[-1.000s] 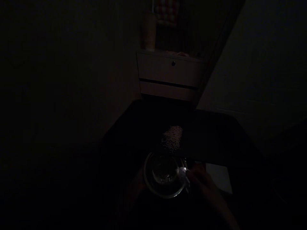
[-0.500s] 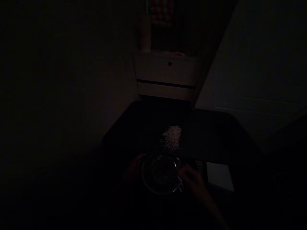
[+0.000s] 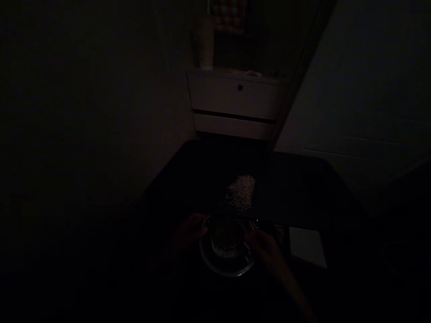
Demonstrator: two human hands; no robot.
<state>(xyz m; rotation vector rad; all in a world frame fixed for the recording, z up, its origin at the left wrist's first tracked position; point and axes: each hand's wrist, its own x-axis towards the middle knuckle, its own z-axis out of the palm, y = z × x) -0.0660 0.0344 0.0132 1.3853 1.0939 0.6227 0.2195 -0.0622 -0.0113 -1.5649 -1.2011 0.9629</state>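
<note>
Both hands, left (image 3: 188,229) and right (image 3: 266,246), flank a glass bowl (image 3: 226,251) at the dark worktop's (image 3: 296,188) near edge; each grip too dim to tell.

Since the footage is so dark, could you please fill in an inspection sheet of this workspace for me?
Surface: dark table, mostly lost in shadow.
Job's things: clear glass bowl at the near edge; contents too dim to tell.
Clutter: pale speckled patch beyond the bowl; white sheet to its right.
Grips: left hand at the bowl's left rim, right hand at its right rim; whether either is closed on the rim cannot be told.
Cables: nothing seen.
Surroundings: pale drawer unit with a round knob against the wall, a tall container on top.
</note>
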